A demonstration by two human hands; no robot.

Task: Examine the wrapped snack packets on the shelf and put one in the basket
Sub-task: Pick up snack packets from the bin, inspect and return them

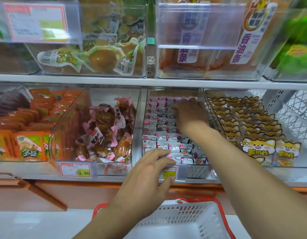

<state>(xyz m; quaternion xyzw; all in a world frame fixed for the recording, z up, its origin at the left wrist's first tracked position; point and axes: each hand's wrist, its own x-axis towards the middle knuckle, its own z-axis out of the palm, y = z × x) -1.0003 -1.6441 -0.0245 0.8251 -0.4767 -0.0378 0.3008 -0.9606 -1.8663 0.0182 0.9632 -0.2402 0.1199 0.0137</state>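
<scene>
While the left hand (pixel 149 171) lies with its fingers nearly straight and slightly spread, the fingertips rest on the front lip of the clear plastic bin (pixel 197 171) and touch the nearest small pink-and-silver wrapped snack packets (pixel 164 128); the thumb lies against the yellow-and-red price tag (pixel 169 173) on the bin's front wall. It holds nothing. The right hand (pixel 190 112) reaches deep toward the bin's back right corner, palm down, fingers bent onto the rear rows of packets; whether it pinches one cannot be told, since the fingertips are hidden. The packets fill this bin in neat rows from front edge to back.

To the left, a second clear bin holds brown snacks in pink-trimmed wrappers (pixel 106 128), with a 29.90 price label (pixel 76 170) at its front edge. Further left stand orange sachets (pixel 30 147). To the right lie fox-printed yellow packets (pixel 259 147). Above the white shelf edge (pixel 114 80) sit more clear bins of wrapped goods. Below, near the bottom edge, a white plastic basket with red handles (pixel 187 219) stands under the arms.
</scene>
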